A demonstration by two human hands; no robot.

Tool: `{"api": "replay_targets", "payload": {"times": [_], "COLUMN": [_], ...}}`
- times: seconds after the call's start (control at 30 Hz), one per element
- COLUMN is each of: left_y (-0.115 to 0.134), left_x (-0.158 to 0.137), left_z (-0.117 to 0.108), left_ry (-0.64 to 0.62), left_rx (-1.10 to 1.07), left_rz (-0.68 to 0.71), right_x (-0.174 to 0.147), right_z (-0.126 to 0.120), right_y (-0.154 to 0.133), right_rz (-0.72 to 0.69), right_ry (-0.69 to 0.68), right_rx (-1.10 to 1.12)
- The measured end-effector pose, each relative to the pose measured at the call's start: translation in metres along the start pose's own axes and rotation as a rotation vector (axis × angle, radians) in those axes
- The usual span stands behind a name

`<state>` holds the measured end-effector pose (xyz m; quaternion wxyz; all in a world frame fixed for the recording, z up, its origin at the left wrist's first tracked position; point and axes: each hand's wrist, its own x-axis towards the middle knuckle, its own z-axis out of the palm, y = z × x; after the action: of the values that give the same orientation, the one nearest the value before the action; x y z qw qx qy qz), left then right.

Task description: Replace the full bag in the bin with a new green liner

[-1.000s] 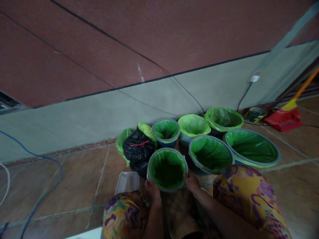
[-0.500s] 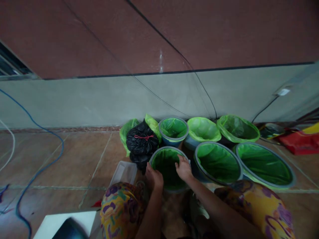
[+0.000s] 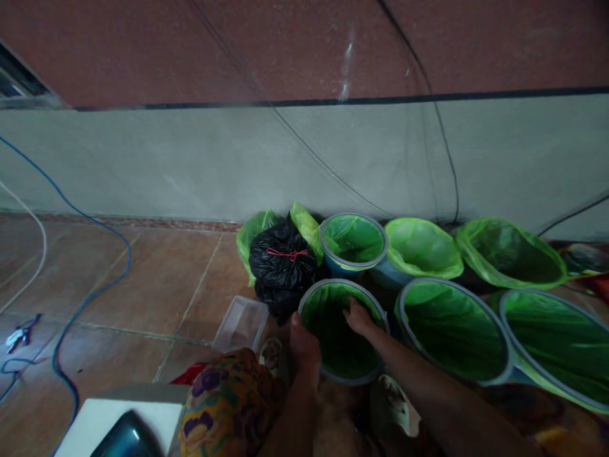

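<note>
A round trash bin (image 3: 375,376) with a grey rim and a green plastic liner (image 3: 328,317) stands between my feet. At its left rim, my left hand (image 3: 305,346) grips the edge, its outer fingers partly hidden. Inside the mouth, my right hand (image 3: 358,316) reaches toward the far side of the liner with fingers apart, and nothing shows in it. Whether its fingertips touch the liner I cannot tell. Just left of the bin sits a black garbage bag (image 3: 280,260) tied with a red string, against green bags (image 3: 257,231).
More lined bins stand close by: one with a grey rim (image 3: 354,238) behind, another (image 3: 454,330) to the right. A clear plastic box (image 3: 242,322) lies left of my foot. A blue cable (image 3: 95,295) and keys (image 3: 19,336) are on the tiles; a white box (image 3: 78,422) is at lower left.
The view has shifted left and closer, so the bins sit further right. My right hand has moved deeper into the bin's mouth. My left hand stays at the left rim.
</note>
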<state>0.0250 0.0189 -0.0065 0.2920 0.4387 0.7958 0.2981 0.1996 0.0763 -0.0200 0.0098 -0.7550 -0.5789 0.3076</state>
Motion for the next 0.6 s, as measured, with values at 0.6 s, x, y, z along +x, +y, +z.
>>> {"api": "replay_targets", "payload": {"times": [0.6], "left_y": [0.006], "left_x": [-0.005], "left_z": [-0.007], "left_ry": [-0.023], "left_rx": [-0.067], "left_rz": [0.02], "right_x": [0.021], "right_z": [0.008], "right_y": [-0.069], "right_rz": [-0.153], "right_ry": [-0.182], "right_rx": [-0.202]}}
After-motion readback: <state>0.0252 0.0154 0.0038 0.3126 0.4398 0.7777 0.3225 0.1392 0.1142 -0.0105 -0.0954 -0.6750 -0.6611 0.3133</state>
